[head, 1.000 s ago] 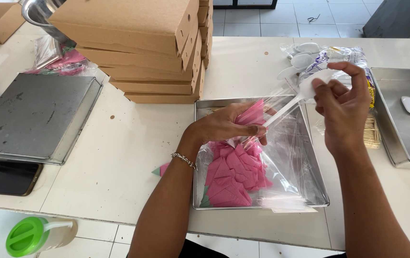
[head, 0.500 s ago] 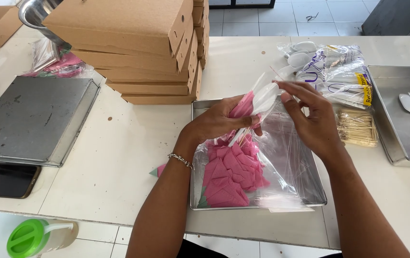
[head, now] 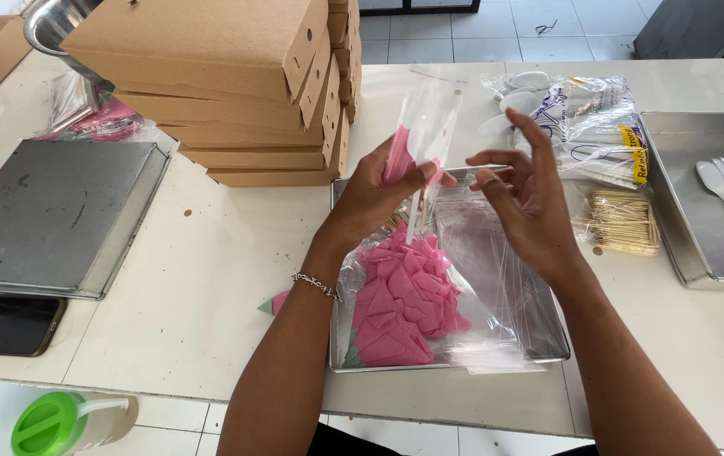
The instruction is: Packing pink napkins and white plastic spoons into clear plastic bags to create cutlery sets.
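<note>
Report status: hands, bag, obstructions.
Left hand pinching clear bag with pink piece. Right hand open beside it. Pink pile in tray below.

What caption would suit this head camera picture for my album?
Left hand holds a small clear bag with a pink napkin inside; right hand hovers open above a steel tray.

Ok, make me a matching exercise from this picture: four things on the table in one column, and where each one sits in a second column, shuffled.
Things
1. stack of flat brown cardboard boxes
2. black phone
3. bundle of wooden toothpicks
4. pile of pink folded paper napkins

Places
A. inside the shallow metal tray under the hands
B. near left edge, in front of the upturned grey tray
C. far side, behind the left hand
D. right of the right hand

Pairs: 1-C, 2-B, 3-D, 4-A
</note>
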